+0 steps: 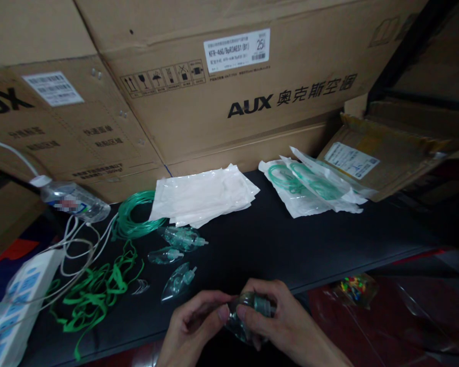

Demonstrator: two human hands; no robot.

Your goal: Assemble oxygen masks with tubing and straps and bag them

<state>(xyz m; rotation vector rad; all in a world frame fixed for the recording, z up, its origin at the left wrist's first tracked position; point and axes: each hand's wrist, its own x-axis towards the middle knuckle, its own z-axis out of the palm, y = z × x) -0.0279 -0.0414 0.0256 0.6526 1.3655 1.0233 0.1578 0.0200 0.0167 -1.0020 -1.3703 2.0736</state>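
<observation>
Near the front edge of the table, my right hand (270, 311) is wrapped round a clear green oxygen mask (243, 323), the connector end poking out on the right. My left hand (201, 318) pinches at the mask's left edge; the fingertips hide what exactly lies between them. Just beyond lie more masks: one oxygen mask (178, 281) closest, another (165, 255) behind it, and a small pile (184, 238) farther back. Some thin metal strips (140, 287) rest left of these. A tangle of green elastic straps (95, 295) spreads farther left, below coiled green tubing (132, 214).
White pouches (202, 196) are stacked at the back; pouches with green tubing (309, 186) lie right of them. A power strip (19, 300), white cables and a plastic bottle (74, 200) sit left. Large cartons (183, 127) wall the back; an open box (390, 148) stands right.
</observation>
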